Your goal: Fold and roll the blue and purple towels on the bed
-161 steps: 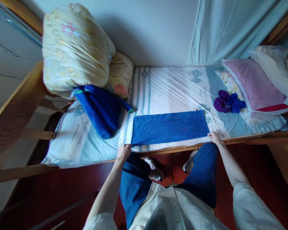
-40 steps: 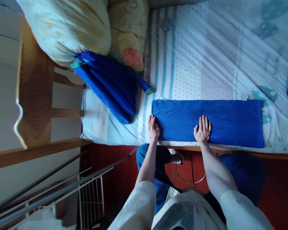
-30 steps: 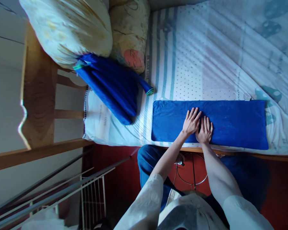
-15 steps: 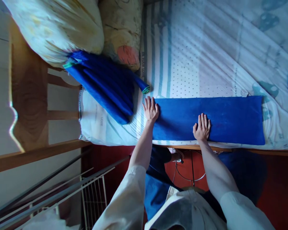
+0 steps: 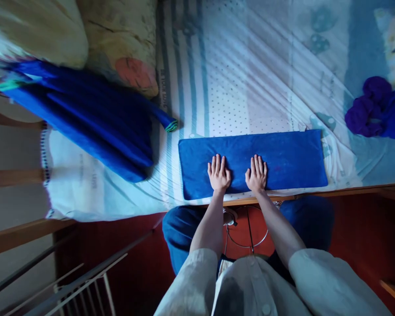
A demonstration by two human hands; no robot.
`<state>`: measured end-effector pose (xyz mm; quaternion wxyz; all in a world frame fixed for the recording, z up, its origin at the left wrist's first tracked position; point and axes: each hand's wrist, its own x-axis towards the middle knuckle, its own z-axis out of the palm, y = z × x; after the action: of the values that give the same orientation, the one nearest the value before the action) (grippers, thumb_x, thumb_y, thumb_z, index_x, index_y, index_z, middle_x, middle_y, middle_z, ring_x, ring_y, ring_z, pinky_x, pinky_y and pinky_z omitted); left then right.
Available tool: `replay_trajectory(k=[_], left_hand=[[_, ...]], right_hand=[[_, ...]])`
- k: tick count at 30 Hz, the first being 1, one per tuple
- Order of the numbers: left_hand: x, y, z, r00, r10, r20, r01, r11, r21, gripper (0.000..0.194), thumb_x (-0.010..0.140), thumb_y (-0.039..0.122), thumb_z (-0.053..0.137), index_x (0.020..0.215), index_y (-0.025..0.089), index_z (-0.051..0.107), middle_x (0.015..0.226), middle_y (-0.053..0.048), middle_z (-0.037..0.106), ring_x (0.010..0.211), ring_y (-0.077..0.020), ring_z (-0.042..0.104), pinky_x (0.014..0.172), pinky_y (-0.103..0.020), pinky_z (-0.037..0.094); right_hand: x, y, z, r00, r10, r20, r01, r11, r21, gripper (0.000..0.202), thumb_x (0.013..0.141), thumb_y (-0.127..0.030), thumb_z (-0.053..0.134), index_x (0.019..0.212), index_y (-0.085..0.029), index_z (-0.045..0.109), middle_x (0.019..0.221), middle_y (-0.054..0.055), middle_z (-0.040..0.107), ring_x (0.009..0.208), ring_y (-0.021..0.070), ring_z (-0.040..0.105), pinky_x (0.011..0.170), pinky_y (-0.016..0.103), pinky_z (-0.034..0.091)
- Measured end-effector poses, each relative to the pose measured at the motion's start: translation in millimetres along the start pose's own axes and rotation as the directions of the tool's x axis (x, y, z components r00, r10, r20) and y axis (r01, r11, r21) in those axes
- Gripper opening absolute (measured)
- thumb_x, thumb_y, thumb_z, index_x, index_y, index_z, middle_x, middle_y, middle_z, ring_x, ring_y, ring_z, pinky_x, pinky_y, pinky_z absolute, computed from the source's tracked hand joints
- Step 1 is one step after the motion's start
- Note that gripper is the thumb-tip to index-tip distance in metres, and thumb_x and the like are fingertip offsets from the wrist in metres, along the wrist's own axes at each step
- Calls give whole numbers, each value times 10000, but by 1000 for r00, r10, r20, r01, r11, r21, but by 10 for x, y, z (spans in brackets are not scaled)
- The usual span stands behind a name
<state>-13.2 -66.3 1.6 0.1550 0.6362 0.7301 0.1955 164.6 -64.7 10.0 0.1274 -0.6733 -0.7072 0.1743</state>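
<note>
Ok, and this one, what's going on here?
A person at the edge of a bed has both the left hand and the right hand palm down on a flat blue cloth, a little apart. The cloth lies spread as a long strip along the bed's near edge. A green-edged blue cloth lies to its left, and a purple bunched piece of fabric to its right.

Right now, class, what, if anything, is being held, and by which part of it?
Nothing is held: the left grip and right grip both lie open, palm-down, on the blue cloth atop the bed.
</note>
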Motion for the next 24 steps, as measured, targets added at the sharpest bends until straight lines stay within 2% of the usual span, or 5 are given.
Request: replay_trajectory(k=[5, 11, 16, 20, 24], left_hand=[[10, -34, 34, 999, 8, -40, -10, 999, -37, 592, 941, 280, 426, 1513, 168, 533, 1616, -133, 438, 1554, -291, 318, 1291, -542, 184], [-21, -114, 85, 997, 32, -64, -36, 998, -55, 579, 960, 328, 413, 1498, 163, 550, 1593, -144, 471, 1547, -293, 333, 1284, -541, 198], [-15, -69, 60, 997, 22, -74, -25, 999, -48, 616, 927, 282, 438, 1527, 164, 513, 1615, -140, 440, 1556, -291, 314, 1286, -538, 179], [-8, -28, 33, 998, -4, -63, 1, 999, -47, 614, 919, 272, 439, 1518, 169, 525, 1612, -134, 449, 1552, -287, 322, 1286, -526, 183], [-3, -25, 28, 998, -26, -57, 24, 999, -45, 615, 913, 291, 438, 1509, 175, 536, 1601, -137, 466, 1548, -297, 330, 1283, -539, 186]], right_hand=[[36, -234, -14, 1000, 11, 19, -12, 999, 53, 589, 1024, -235, 365, 1605, -139, 378, 1666, 143, 350, 1590, 266, 237, 1293, 564, 158], [337, -575, 95, 887, -424, 182, 390, 900, 193, 576, 1037, -263, 416, 1608, -191, 383, 1655, 78, 386, 1579, 218, 271, 1318, 482, 159], [745, 227, -250, 844, -464, 271, 444, 886, 135, 585, 1049, -324, 401, 1617, -192, 364, 1674, 44, 346, 1580, 192, 266, 1332, 431, 157], [972, 1137, -715, 945, -253, 206, 264, 964, -25, 606, 1052, -335, 344, 1638, -185, 312, 1697, 42, 295, 1595, 215, 218, 1333, 468, 139], [1085, 1748, -995, 987, -112, 114, 126, 985, -116, 613, 1053, -333, 327, 1640, -156, 298, 1708, 73, 269, 1595, 224, 219, 1323, 485, 144]])
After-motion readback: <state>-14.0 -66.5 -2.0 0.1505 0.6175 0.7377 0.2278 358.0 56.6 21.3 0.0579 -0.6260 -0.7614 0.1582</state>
